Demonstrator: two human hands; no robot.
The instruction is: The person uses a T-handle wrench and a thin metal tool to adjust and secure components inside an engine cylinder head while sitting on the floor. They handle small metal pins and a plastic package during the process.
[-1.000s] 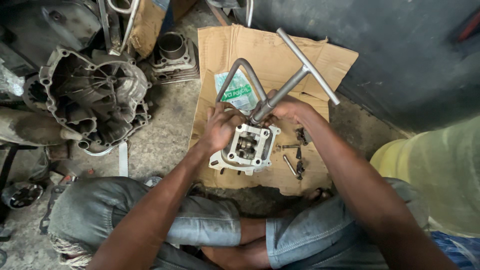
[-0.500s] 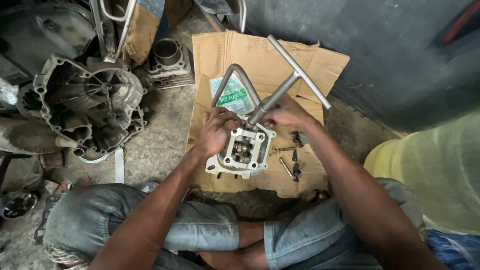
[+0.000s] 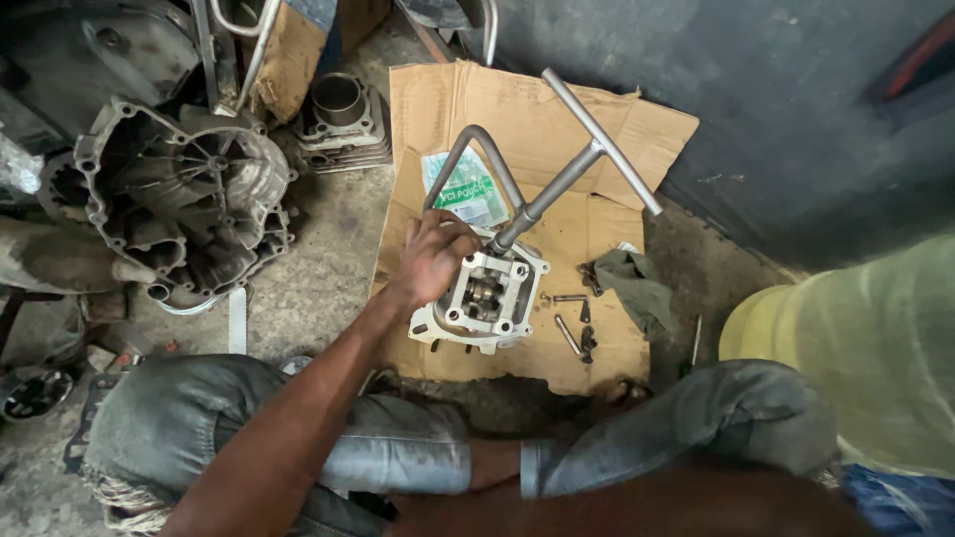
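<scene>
Cylinder head pinned to the cardboard under a T-handle wrench

The cylinder head (image 3: pixel 480 301) lies mid-cardboard (image 3: pixel 557 109); the left hand (image 3: pixel 431 261), fingers curled on its near-left edge, steadies it, seemingly against the T-handle wrench (image 3: pixel 577 171) standing in its top. Loose bolts (image 3: pixel 575 320) lie right. The right hand is out of view.

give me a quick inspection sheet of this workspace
surface: flattened cardboard on a concrete floor.
job's things: cylinder head on the cardboard, T-handle valve tool standing on it.
clutter: loose bolts, green rag, green pouch.
grippers: left hand rests on the head's edge; right hand out of view.
cables: nothing seen.
surroundings: engine crankcase and finned cylinder at left, dark wall behind.
</scene>
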